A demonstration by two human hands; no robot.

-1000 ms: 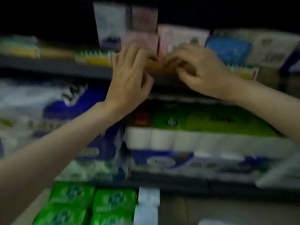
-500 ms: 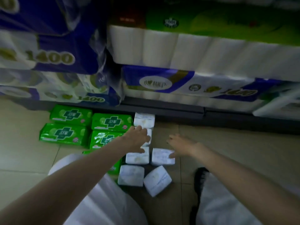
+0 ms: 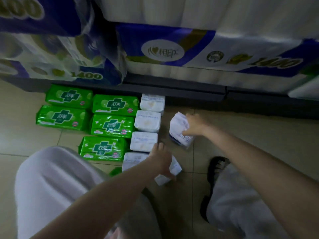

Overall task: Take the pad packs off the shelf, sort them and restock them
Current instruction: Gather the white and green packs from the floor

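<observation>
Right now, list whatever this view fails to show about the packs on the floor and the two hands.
Head view only:
- White pack under the left hand: mostly covered by the hand; its print is hidden.
- Green pack nearest the knee: only a corner shows, behind the arm and knee.
- Right hand on another white pack: motion blur hides how the fingers lie.
- Toilet-roll packs: cut off by the top edge.

Half-hidden packs down on the floor
We lose most of a white pack (image 3: 175, 167) under the left hand (image 3: 161, 160); a green pack (image 3: 116, 171) peeks past our knee; small print blurs.
</observation>
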